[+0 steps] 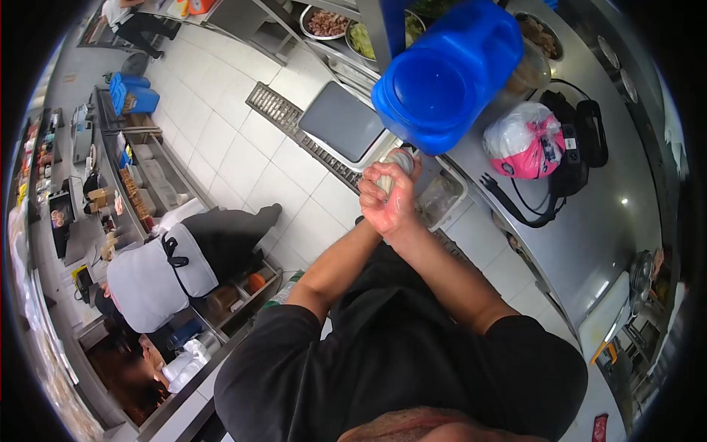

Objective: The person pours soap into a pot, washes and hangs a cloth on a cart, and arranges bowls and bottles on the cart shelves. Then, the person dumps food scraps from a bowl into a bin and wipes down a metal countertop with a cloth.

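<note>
Right now, a pale grey, soft-looking bundle (pixel 398 160) sits up between the two bare hands, held out in front of the body above the white tiled floor (pixel 221 110). The right hand (pixel 389 202) is nearer the camera, wet, palm showing, its fingers curled and clamped on the bundle. Most of the left hand (pixel 417 168) is hidden behind it, so I cannot tell how its fingers stand. Just beyond the hands looms a big blue plastic jug (pixel 442 88) with a round lid, near the bundle; whether they touch is unclear. Left of the jug stands a white rectangular container with a flat dark-grey top (pixel 342 118), and below the jug, close to the hands, a clear plastic bin (pixel 444 197). On the shiny stainless-steel table (pixel 589 221) to the right, a pink-and-clear plastic-wrapped package (pixel 523 144) lies against a black bag with a loose buckled strap (pixel 583 140). Well apart, on the left, a co-worker in a white top (pixel 158 280) bends over a counter.
</note>
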Tool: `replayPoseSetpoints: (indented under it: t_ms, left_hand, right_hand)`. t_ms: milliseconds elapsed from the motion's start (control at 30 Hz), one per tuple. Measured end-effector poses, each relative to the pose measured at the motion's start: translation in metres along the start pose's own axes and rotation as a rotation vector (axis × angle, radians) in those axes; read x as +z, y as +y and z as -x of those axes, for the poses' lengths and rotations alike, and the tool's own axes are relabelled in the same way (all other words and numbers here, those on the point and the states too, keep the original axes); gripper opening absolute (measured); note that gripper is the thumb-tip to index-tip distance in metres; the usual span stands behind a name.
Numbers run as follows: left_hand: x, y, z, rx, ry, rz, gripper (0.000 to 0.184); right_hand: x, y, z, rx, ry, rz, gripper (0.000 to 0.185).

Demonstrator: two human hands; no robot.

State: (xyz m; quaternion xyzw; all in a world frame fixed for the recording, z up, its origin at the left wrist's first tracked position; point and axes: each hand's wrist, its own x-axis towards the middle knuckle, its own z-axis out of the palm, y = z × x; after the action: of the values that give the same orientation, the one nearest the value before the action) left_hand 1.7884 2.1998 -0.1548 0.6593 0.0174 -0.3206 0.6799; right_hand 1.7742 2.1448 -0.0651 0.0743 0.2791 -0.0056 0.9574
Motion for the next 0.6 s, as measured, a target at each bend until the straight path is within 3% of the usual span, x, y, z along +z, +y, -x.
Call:
replayPoseSetpoints:
  t_ms: [233,600]
  left_hand:
    - [0.01,-0.023,-0.002,-0.034,0.07,0.031,0.029]
    - [0.006,-0.013,0.011,-0.004,0.118,-0.015,0.03]
  right_hand:
    - [-0.015,0.004,-0.012,-0.054,0.045,0.049,0.017]
    - [-0.012,-0.002,0.018,0.076,-0.156,-0.028,0.017]
